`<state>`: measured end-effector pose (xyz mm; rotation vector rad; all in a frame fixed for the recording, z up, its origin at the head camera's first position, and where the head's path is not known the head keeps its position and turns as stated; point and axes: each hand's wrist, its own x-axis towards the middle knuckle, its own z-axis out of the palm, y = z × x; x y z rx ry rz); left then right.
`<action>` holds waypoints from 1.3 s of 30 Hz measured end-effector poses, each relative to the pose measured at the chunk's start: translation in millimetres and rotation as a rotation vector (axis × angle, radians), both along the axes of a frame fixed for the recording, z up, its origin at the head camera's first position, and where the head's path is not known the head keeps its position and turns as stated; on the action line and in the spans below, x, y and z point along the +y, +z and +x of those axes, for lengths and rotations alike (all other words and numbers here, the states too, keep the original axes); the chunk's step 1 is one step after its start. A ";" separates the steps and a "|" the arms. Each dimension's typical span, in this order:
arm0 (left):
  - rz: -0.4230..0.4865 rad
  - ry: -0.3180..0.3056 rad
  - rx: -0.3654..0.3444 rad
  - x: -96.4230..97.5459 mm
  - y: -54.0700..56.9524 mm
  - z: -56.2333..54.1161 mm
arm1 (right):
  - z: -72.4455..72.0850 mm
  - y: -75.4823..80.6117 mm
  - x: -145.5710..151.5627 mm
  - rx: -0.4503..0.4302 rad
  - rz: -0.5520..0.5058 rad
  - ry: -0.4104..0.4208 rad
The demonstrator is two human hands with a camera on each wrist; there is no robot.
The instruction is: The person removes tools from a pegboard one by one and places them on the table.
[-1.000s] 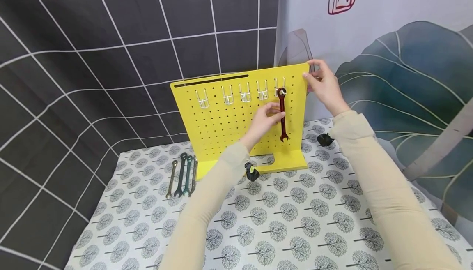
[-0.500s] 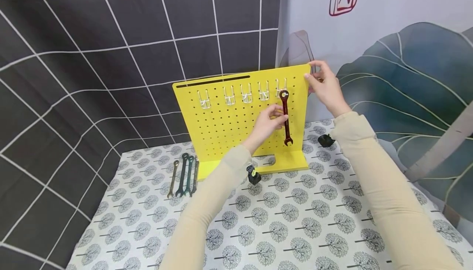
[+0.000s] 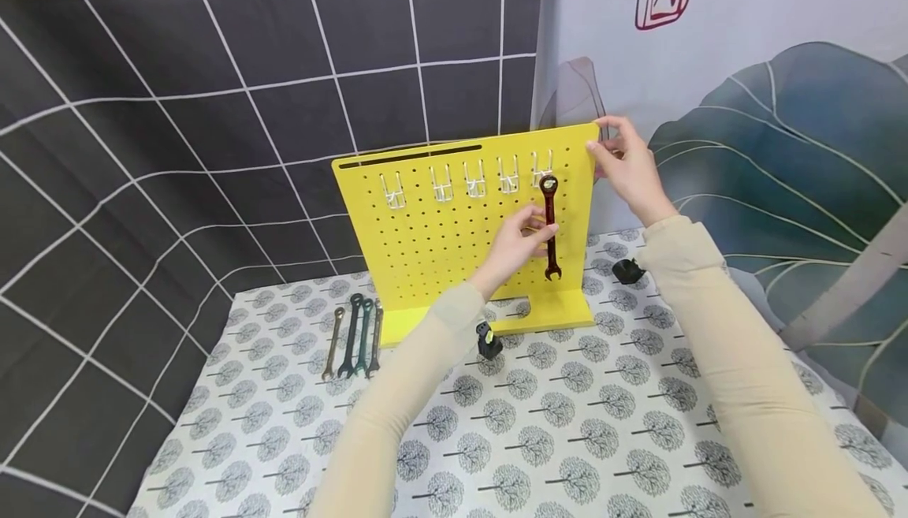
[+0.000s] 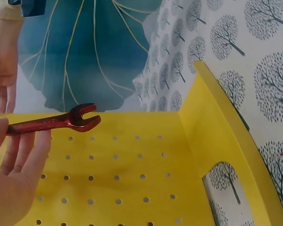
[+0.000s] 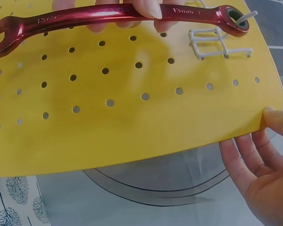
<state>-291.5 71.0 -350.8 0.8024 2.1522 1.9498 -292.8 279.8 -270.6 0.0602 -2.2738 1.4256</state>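
My left hand (image 3: 516, 242) pinches the shaft of a red combination wrench (image 3: 550, 210) between thumb and fingers. The wrench hangs upright before the yellow pegboard (image 3: 433, 246), open jaw down. In the right wrist view, "13mm" shows on the wrench (image 5: 75, 18), and the tip of a white wire hook (image 5: 205, 36) pokes through its ring end. That hook is the rightmost on the board. In the left wrist view, the open end (image 4: 82, 118) sticks out past the fingers. My right hand (image 3: 627, 173) grips the board's top right corner, thumb on the front, fingers behind the edge.
Several more wire hooks (image 3: 475, 179) line the board's upper part, with nothing hanging on them. Several wrenches (image 3: 352, 337) lie side by side on the tree-print tablecloth (image 3: 284, 423), left of the board's base. A dark tiled curtain (image 3: 284, 53) stands behind.
My left hand and the red wrench have shifted slightly right and down relative to the hook. My right hand keeps its grip on the corner. The view has drifted a little.
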 end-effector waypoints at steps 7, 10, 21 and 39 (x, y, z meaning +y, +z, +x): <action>-0.066 0.023 0.090 -2.8 -4.7 -0.7 | 1.1 -1.7 -0.7 -0.013 -0.001 -0.005; -0.094 0.047 0.138 -3.5 -4.4 -1.6 | 0.9 -0.2 -1.4 -0.016 -0.006 -0.003; -0.143 0.051 0.173 -5.5 -4.8 -3.3 | 1.8 -0.3 -1.4 -0.023 -0.014 0.004; -0.070 0.037 0.129 -5.2 -5.8 0.6 | 3.6 0.1 -2.1 -0.009 -0.019 0.008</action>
